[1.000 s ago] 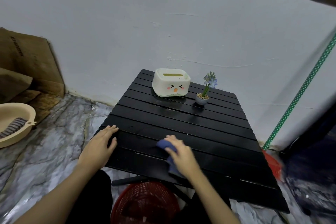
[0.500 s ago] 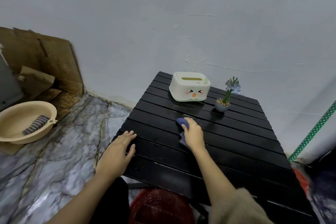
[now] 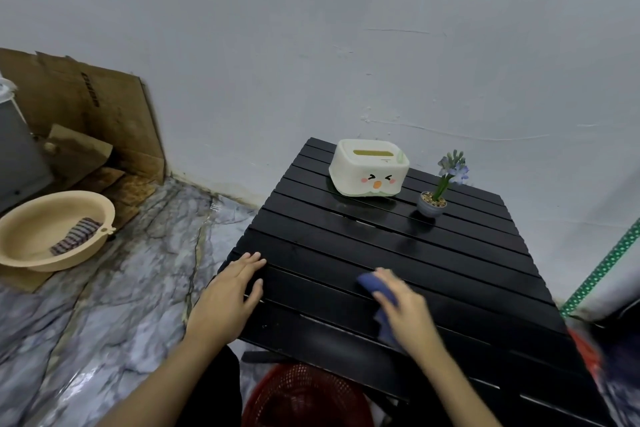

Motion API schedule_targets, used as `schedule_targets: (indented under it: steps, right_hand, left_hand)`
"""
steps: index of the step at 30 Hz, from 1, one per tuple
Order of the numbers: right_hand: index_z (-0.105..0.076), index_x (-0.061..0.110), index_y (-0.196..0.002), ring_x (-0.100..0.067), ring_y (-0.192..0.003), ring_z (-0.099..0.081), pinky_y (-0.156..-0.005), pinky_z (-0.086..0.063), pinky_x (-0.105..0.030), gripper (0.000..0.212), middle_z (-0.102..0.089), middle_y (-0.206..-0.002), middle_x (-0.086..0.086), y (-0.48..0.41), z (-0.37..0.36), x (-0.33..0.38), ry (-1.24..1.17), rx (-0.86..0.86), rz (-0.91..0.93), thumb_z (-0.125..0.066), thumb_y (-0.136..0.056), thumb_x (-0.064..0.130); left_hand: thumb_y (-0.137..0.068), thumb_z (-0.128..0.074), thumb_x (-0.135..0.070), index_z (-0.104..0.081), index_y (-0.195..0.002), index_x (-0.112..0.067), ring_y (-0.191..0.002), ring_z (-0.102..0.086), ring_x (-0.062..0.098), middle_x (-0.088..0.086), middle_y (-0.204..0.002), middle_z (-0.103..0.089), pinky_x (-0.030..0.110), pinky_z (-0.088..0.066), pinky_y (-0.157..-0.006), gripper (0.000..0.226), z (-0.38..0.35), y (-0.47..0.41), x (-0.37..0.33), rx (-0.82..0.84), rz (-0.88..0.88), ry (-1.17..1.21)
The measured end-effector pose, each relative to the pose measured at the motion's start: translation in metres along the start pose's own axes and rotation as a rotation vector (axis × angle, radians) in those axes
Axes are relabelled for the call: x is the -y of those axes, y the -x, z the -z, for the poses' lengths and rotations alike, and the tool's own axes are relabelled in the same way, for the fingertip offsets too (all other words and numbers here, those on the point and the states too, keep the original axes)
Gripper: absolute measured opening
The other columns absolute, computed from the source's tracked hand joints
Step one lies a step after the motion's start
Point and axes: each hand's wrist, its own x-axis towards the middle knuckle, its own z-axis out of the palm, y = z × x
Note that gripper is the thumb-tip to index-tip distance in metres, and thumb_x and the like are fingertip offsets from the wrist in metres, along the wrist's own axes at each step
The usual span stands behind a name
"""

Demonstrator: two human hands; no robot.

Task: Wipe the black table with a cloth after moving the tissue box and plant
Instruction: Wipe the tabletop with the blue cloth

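The black slatted table (image 3: 346, 239) fills the centre and right. A white tissue box (image 3: 369, 168) with a cartoon face stands near its far edge. To the right of the box is a small potted plant (image 3: 437, 191) with pale blue flowers. My right hand (image 3: 405, 305) presses a blue cloth (image 3: 375, 288) onto the near middle of the table; both are blurred. My left hand (image 3: 232, 291) lies flat with fingers apart on the table's near left corner, holding nothing.
A red mesh basket (image 3: 304, 395) sits under the table's near edge. On the marble floor at left stands a beige basin (image 3: 52, 236) holding a striped cloth. Cardboard (image 3: 90, 107) leans against the white wall. A green dotted strip (image 3: 606, 263) runs at far right.
My right hand has pulled the blue cloth back from the middle of the table toward the near side. My left hand stays on the corner. The view has shifted.
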Motion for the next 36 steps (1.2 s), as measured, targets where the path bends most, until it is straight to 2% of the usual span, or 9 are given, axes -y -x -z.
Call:
schedule_targets:
  steps: [3,5,11,13,17,21,26,32,36]
  right_hand:
    - [-0.050,0.003,-0.124,-0.031,-0.126,-0.045,-0.106,-0.032,-0.035,0.036,-0.050,-0.135,-0.019,-0.015,0.035,-0.039,0.063,-0.214,-0.244,-0.052,-0.088,0.007]
    - [-0.050,0.004,-0.123,-0.034,-0.125,-0.045,-0.104,-0.036,-0.042,0.034,-0.051,-0.133,-0.019,-0.034,0.035,-0.042,0.078,-0.272,-0.319,-0.050,-0.090,0.009]
    - [-0.058,0.018,-0.109,-0.032,-0.099,-0.059,-0.086,-0.050,-0.042,0.023,-0.062,-0.114,-0.012,-0.111,-0.037,0.024,0.016,-0.165,-0.173,-0.050,-0.088,0.014]
    - [-0.056,0.016,-0.110,-0.032,-0.103,-0.057,-0.089,-0.048,-0.041,0.023,-0.060,-0.117,-0.011,-0.131,-0.068,0.063,-0.015,-0.087,-0.097,-0.050,-0.088,0.014]
    - [-0.052,0.012,-0.119,-0.032,-0.118,-0.048,-0.102,-0.039,-0.042,0.030,-0.053,-0.129,-0.013,-0.136,-0.118,0.129,-0.037,0.125,0.103,-0.049,-0.089,0.012]
    - [-0.049,0.011,-0.125,-0.026,-0.125,-0.044,-0.106,-0.034,-0.035,0.035,-0.050,-0.136,-0.011,-0.113,-0.118,0.129,-0.072,0.224,0.163,-0.049,-0.089,0.011]
    - [-0.053,0.011,-0.122,-0.019,-0.126,-0.046,-0.104,-0.026,-0.019,0.035,-0.053,-0.133,-0.008,-0.083,-0.061,0.059,-0.123,0.094,0.065,-0.054,-0.087,0.007]
    - [-0.052,0.007,-0.122,-0.031,-0.117,-0.052,-0.099,-0.039,-0.037,0.033,-0.057,-0.127,-0.016,-0.086,0.012,-0.024,0.011,-0.194,-0.224,-0.051,-0.090,0.012]
    - [-0.053,0.010,-0.120,-0.032,-0.118,-0.051,-0.099,-0.042,-0.042,0.030,-0.056,-0.129,-0.015,-0.112,-0.016,-0.005,0.031,-0.233,-0.214,-0.049,-0.090,0.015]
  left_hand:
    - [-0.093,-0.042,-0.027,-0.043,-0.131,-0.025,-0.137,-0.026,0.004,-0.009,-0.145,-0.039,0.027,-0.023,-0.114,0.038,-0.001,-0.001,0.000,-0.004,-0.001,0.006]
    - [-0.093,-0.042,-0.027,-0.044,-0.131,-0.025,-0.137,-0.026,0.004,-0.009,-0.145,-0.039,0.027,-0.023,-0.114,0.038,-0.002,-0.001,0.001,-0.006,0.005,0.006]
    - [-0.093,-0.041,-0.028,-0.043,-0.131,-0.026,-0.127,-0.016,-0.009,-0.011,-0.145,-0.038,0.023,-0.021,-0.112,0.038,-0.002,-0.001,0.002,-0.033,-0.014,-0.004]
    - [-0.092,-0.034,-0.037,-0.042,-0.132,-0.026,-0.127,-0.014,-0.009,-0.011,-0.145,-0.038,0.021,-0.019,-0.112,0.041,-0.002,-0.002,0.003,-0.020,-0.016,-0.009]
    - [-0.076,-0.012,-0.054,-0.045,-0.130,-0.026,-0.133,-0.023,-0.003,-0.010,-0.143,-0.041,0.019,-0.018,-0.111,0.069,-0.003,-0.002,0.004,-0.029,-0.024,-0.024]
    - [-0.081,-0.022,-0.049,-0.052,-0.120,-0.028,-0.135,-0.029,0.004,-0.008,-0.141,-0.045,0.025,-0.027,-0.111,0.053,-0.002,-0.001,0.001,-0.019,-0.013,0.000]
    - [-0.093,-0.040,-0.028,-0.043,-0.129,-0.028,-0.136,-0.026,0.003,-0.011,-0.144,-0.039,0.026,-0.024,-0.114,0.037,-0.001,0.000,0.000,0.000,0.015,0.017]
    - [-0.093,-0.040,-0.029,-0.042,-0.130,-0.030,-0.134,-0.021,-0.003,-0.014,-0.145,-0.036,0.026,-0.025,-0.114,0.037,-0.001,0.000,0.000,-0.003,0.027,0.015]
    - [-0.093,-0.040,-0.029,-0.043,-0.129,-0.031,-0.127,-0.015,-0.011,-0.016,-0.145,-0.037,0.026,-0.027,-0.114,0.036,-0.001,0.000,0.001,-0.016,0.024,0.007]
